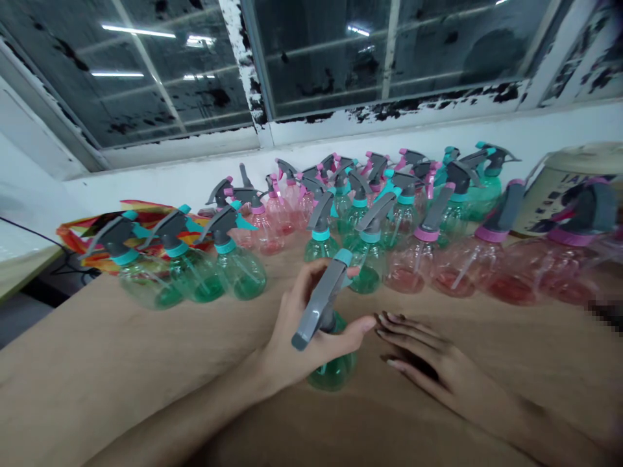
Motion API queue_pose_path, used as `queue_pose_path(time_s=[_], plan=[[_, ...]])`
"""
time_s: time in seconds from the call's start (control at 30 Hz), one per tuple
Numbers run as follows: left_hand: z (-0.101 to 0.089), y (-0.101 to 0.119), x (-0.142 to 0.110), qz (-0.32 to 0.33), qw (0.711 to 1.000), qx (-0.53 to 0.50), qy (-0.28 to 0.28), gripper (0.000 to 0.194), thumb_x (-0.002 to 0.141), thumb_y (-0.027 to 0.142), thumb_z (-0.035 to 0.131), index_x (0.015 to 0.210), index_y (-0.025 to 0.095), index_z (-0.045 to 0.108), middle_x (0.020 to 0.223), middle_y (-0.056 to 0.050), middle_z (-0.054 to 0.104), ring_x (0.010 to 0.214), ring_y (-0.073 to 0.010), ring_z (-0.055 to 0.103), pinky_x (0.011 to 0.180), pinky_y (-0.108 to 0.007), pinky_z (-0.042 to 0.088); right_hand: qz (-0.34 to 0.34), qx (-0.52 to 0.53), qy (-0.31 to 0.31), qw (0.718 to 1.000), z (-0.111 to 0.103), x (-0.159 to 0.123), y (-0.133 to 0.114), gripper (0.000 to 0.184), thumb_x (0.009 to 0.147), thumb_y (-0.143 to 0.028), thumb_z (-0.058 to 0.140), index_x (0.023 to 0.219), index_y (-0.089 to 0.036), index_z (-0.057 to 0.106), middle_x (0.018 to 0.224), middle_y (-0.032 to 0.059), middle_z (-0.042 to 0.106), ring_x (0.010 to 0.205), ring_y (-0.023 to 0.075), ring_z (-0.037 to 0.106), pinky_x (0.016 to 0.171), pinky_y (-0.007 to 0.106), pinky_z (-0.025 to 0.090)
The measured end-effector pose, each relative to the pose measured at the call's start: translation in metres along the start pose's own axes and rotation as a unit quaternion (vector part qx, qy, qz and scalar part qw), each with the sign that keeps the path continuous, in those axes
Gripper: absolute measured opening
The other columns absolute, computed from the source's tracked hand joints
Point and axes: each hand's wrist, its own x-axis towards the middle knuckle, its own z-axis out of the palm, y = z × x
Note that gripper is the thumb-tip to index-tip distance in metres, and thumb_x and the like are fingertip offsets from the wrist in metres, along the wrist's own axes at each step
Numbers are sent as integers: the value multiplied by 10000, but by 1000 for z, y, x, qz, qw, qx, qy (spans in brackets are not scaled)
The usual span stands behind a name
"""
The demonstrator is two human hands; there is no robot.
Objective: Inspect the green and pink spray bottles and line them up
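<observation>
Room to pass lies over the tabletop [189,344] left of the left hand [287,337], short of three green spray bottles [192,279], but ahead packed green and pink bottles [368,259] block off the wall [150,178].

In the left hand [287,327], the green bottle [333,376] was clear, glossy plastic, its grey spray head [322,298] smooth plastic with a soft sheen. Below the grip, the tabletop [204,350] looked like matt, smooth wood. Ahead of the grip, glossy glass panes [121,104] sat in a rough, flaking painted frame [246,58].
</observation>
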Motion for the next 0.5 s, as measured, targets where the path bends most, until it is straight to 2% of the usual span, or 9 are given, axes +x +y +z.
queue_pose_path(time_s=[0.1,0.27,0.5], plan=[[4,-3,-4,1,999,-28,25,530,695,335,703,1131,291,405,1131,-46,609,750,-196,642,777,-369,508,-3,8,7,1000,-1,1,0,434,889,-352,478,1316,-281,448,1364,13,472,1273,212,389,1039,424,372],[3,-15,-14,-13,996,54,72,624,667,379,733,1179,274,392,1036,-36,627,843,-216,630,718,-349,514,-11,10,14,1000,-1,1,0,414,891,-352,474,1299,-277,467,1357,10,481,1268,205,397,1038,417,376],[-15,-14,-31,6,992,120,37,371,771,375,652,1087,226,528,1010,-37,648,931,-225,615,803,-368,475,-24,-7,10,1000,2,2,3,400,901,-373,454,1277,-242,486,1365,29,472,1276,203,385,1045,422,365]])
